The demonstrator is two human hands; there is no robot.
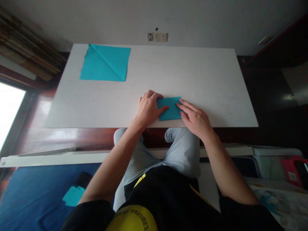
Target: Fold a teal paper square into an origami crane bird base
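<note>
A small folded piece of teal paper (170, 112) lies flat near the front edge of the white table (204, 73). My left hand (151, 104) rests at its left side, fingers apart, with the thumb lying on top of the paper. On the right side my right hand (195, 116) touches the paper's right edge, its fingers stretched out and fingertips at the upper right corner. Part of the paper's left and right edges is hidden under the fingers. Neither hand grips it.
A larger teal sheet (103, 65) with a diagonal crease lies at the table's back left. Wall sockets (157, 37) sit beyond the back edge. Behind me on the left, more teal pieces (73, 195) rest on blue cloth (48, 192).
</note>
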